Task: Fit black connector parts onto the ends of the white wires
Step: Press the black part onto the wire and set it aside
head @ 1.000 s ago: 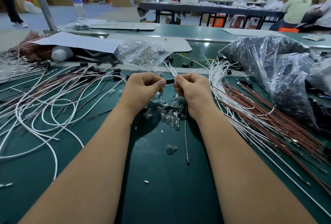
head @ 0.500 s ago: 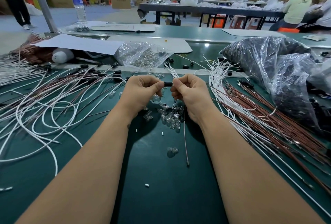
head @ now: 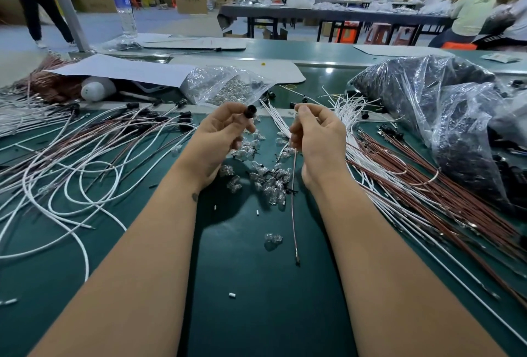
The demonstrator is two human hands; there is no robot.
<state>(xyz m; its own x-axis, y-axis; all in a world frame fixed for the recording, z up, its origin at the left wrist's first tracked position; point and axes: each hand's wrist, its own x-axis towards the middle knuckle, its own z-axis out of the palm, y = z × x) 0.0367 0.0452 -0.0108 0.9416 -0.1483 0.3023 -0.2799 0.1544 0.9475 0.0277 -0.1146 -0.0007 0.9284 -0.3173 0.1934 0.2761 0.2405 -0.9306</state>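
Between the left hand [head: 219, 134]'s fingertips sits a small, rigid black plastic connector [head: 251, 110]; the right hand [head: 316, 134] pinches a thin, limp wire [head: 293, 200], seemingly reddish, near its tip.

Even, fairly bright overhead light fills the hall, and the green surface [head: 256, 314] shows a small white glare spot near its far edge. Soft shadows pool under both forearms. The clear plastic bags [head: 445, 105] glint with highlights. The wide-angle lens bows straight lines near the borders, and the left hand's fingers [head: 251, 125] are slightly motion-blurred
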